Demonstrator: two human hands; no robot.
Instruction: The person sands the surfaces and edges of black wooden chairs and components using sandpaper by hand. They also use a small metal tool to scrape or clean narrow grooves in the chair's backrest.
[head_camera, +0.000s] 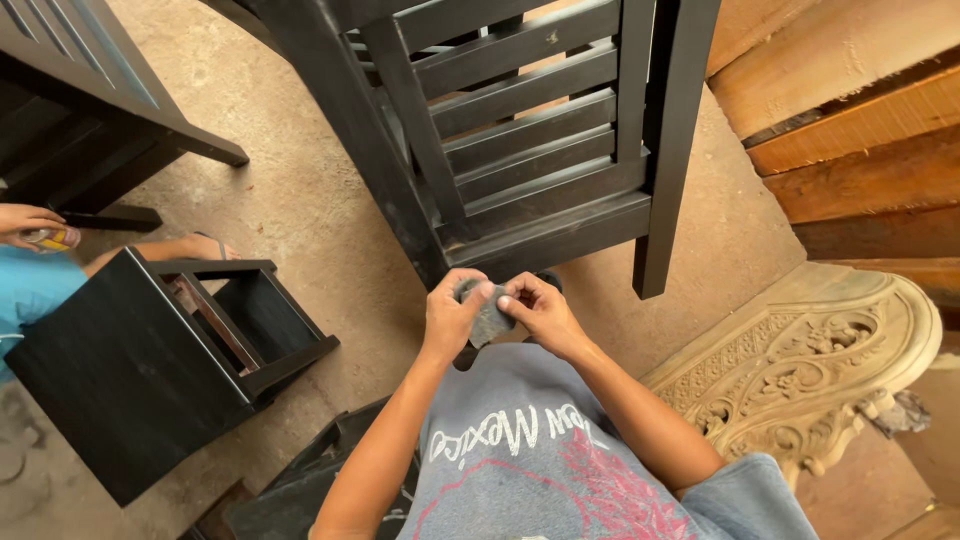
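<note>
I am holding a small grey abrasive pad (488, 320) between both hands at chest height, directly above my grey printed shirt (520, 450). My left hand (452, 318) is pinching the pad's upper left edge, with the thumb lying across the top of it and the fingers curled behind. My right hand (540, 312) is pinching the opposite edge, thumb and forefinger pressed together on the pad, the remaining fingers folded under. The two hands are nearly touching at the thumbs. Just beyond them a black slatted wooden frame (520, 130) is standing on the concrete floor (300, 210), its lower rail near my knuckles but apart from them. To my left a black wooden stool (130, 370) is lying tipped on its side. At the far left edge another person's hand (25, 225) is gripping a small can (52, 239). To my right a carved pale wooden panel (800, 370) is resting on the floor below stacked timber planks (860, 140)
</note>
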